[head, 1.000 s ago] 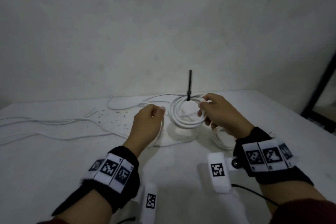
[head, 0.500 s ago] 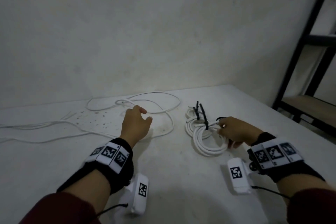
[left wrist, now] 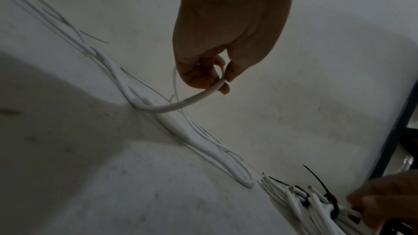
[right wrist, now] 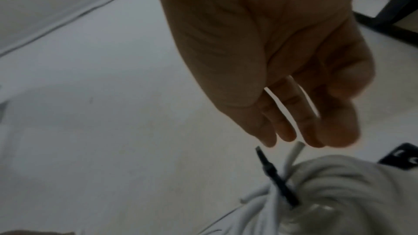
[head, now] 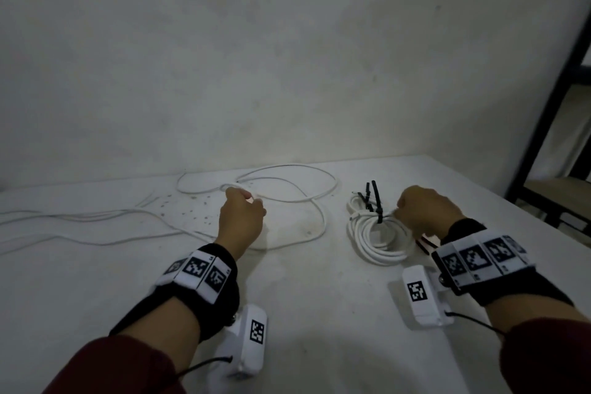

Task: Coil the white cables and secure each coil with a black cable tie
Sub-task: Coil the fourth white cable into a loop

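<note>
A person's two hands work over a white table (head: pixel 319 313) against a plain wall.

The left hand (head: pixel 241 221) has its fingers (left wrist: pixel 203 79) curled round a loose white cable (head: pixel 287 198), pinching it between thumb and fingertips. From the pinch the cable sags in a short arc to the table, then runs on in wide, untidy loops beyond and beside the fingers. More loose strands (head: pixel 80 217) trail away to the far side of that hand.

The right hand (head: pixel 425 211) hovers at a finished coil (head: pixel 380 237), which lies just under and in front of its fingertips (right wrist: pixel 287 131). The fingers are loosely bent and close together. They appear to be touching or just leaving the coil's edge; whether they grip anything cannot be told. A black tie (head: pixel 377 205) cinches the coil, its tail sticking up beside the fingertips. A second tied coil (head: pixel 358 201) lies just beyond the first.

Risks, as a judgement: the loose cable crosses itself near the left fingers, so pulling it in could tighten a crossing into a knot. Its loops lie near the tied coils and could snag on an upright tie tail and drag a coil along. The pinch is light, so the cable may slip free as coiling begins.
</note>
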